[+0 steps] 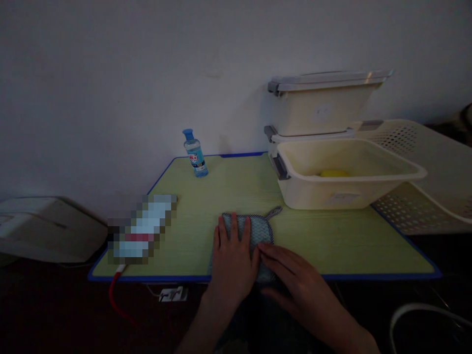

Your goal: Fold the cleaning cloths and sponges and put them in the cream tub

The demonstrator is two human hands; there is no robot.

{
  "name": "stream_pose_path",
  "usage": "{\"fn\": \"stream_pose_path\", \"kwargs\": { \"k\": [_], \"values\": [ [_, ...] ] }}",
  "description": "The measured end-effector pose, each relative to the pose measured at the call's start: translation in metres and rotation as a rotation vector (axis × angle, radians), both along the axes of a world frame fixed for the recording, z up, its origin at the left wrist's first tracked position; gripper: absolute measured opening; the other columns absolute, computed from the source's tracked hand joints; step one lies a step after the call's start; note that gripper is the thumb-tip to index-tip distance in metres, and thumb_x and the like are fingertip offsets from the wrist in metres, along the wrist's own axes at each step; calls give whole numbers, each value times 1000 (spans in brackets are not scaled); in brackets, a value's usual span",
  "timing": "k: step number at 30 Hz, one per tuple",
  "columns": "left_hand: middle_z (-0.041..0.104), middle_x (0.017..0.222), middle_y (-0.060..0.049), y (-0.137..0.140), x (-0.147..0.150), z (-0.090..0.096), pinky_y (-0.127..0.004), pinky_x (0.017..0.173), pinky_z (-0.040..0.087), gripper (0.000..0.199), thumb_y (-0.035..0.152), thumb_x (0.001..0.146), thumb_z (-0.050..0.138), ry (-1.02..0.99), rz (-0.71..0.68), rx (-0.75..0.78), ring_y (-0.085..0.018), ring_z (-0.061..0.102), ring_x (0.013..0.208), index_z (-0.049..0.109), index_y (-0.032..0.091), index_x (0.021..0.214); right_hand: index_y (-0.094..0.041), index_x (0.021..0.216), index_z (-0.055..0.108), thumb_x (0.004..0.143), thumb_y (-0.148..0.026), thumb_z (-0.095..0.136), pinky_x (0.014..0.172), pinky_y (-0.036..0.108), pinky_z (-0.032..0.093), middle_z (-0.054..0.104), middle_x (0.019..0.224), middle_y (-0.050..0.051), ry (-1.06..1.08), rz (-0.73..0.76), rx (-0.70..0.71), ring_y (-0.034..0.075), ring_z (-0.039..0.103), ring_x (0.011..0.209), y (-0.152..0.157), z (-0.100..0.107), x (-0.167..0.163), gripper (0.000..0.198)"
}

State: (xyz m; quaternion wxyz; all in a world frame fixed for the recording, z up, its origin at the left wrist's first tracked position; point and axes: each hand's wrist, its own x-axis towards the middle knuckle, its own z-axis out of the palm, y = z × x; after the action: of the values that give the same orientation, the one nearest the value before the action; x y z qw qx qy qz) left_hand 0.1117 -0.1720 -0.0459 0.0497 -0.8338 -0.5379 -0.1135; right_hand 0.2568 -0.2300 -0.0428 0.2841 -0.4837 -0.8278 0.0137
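A light blue textured cloth [254,231] with dark patterned edging and a hanging loop lies at the table's front edge. My left hand [234,258] rests flat on it, fingers spread and pointing away from me. At the cloth's right side is my right hand [295,275], its fingers stretched out and their tips on the cloth beside my left thumb. The right thumb is held apart, lower down. Part of the cloth is hidden under both hands.
A blue bottle [196,156] stands at the back left of the green table [236,189]. A blurred-out device [147,226] with a red cable lies left. At right, an open cream bin [324,191] holds something yellow, near a lidded bin [324,108] and a perforated basket [442,167].
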Motion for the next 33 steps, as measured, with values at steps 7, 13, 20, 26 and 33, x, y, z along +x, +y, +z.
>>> {"fn": "stream_pose_path", "kwargs": {
  "k": [7,13,20,26,33],
  "values": [
    [27,145,-14,-10,-21,-4,-54,102,32,53,40,89,38,26,-137,20,-35,21,134,33,17,137,-15,113,59,75,-7,53,91,39,50,61,117,11,-5,21,69,21,58,107,-11,-11,-2,39],
    [20,148,-8,-8,-58,1,-49,107,29,79,54,78,52,37,-428,-97,-25,16,137,16,23,141,-13,104,63,80,-9,47,85,38,54,66,108,10,3,11,147,21,63,99,-9,-11,-2,29],
    [27,145,-1,-10,-85,2,-45,108,29,65,5,81,44,-51,-486,-242,-16,22,135,25,30,138,-18,98,63,85,-13,43,74,33,57,70,96,8,103,-27,60,19,66,87,-4,-3,-1,25],
    [42,137,0,-6,-91,6,-44,107,32,50,10,83,46,-235,-480,-327,-16,36,129,43,30,128,-19,96,61,87,-17,39,66,30,56,70,87,6,119,-112,-20,18,67,75,2,2,-1,24],
    [45,134,0,5,-94,6,-41,106,34,47,7,81,44,-249,-501,-326,-15,39,127,51,29,123,-19,98,61,86,-16,43,71,31,55,70,93,5,88,-64,-98,18,66,80,5,6,4,22]
  ]
}}
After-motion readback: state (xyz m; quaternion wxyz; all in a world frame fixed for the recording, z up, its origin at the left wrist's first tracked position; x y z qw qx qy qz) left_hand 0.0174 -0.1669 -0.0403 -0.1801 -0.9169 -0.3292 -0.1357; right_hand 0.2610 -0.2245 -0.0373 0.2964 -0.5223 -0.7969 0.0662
